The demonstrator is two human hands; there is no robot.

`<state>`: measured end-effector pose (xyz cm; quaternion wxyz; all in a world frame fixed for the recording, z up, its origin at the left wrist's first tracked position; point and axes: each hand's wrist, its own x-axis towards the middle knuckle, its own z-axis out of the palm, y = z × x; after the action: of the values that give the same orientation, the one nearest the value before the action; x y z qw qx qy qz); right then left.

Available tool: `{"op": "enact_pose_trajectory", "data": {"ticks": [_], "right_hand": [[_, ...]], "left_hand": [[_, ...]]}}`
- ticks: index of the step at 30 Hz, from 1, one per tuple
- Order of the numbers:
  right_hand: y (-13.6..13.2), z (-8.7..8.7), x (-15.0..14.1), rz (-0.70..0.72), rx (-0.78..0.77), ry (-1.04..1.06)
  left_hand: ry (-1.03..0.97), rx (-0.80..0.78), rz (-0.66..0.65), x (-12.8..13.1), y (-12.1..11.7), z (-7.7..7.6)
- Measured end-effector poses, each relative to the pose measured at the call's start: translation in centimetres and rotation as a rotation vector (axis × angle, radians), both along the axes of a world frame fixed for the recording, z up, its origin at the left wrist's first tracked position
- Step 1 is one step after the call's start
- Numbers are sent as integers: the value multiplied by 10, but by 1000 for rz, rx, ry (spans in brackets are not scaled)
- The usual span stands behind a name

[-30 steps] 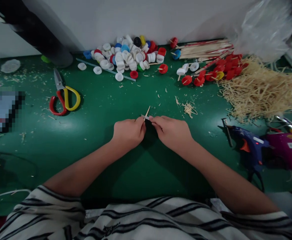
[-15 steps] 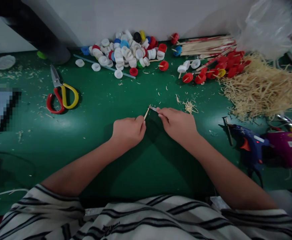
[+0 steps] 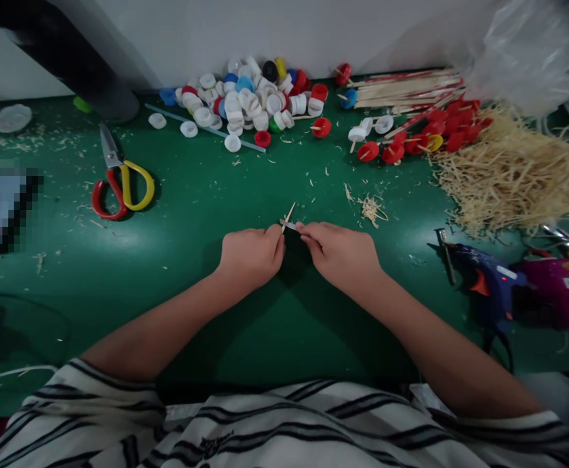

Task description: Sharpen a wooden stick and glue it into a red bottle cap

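Over the middle of the green mat, my left hand is closed in a pinch on a short thin wooden stick that points up and away from me. My right hand is closed on a small knife whose grey blade touches the stick just above my left fingers. The knife's handle is hidden inside my fist. Fine wood shavings lie scattered on the mat beyond my hands.
Red-and-yellow scissors lie at the left. A pile of plastic bottle caps sits at the back by the wall. Red caps on sticks, long sticks and a heap of wood slivers lie at the right; a blue glue gun nearer.
Half a second ago my right hand had pushed the blade out along the stick, away from me. It has now drawn back beside my left hand. The left hand stayed in place.
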<state>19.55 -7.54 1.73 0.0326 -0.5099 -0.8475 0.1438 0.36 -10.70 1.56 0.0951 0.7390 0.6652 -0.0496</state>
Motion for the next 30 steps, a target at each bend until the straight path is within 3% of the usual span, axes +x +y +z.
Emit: {"op": "enact_pose_trajectory", "data": {"ticks": [14, 21, 26, 30], "right_hand": [[7, -4, -9, -1, 40, -45], [30, -10, 15, -148, 102, -64], [13, -6, 11, -4, 6, 48], [-1, -3, 5, 27, -30, 63]], "left_hand": [[-14, -16, 8, 0, 1, -1], [-39, -16, -28, -3, 0, -2], [-34, 3, 4, -2, -1, -3], [-24, -3, 16, 0, -1, -2]]}}
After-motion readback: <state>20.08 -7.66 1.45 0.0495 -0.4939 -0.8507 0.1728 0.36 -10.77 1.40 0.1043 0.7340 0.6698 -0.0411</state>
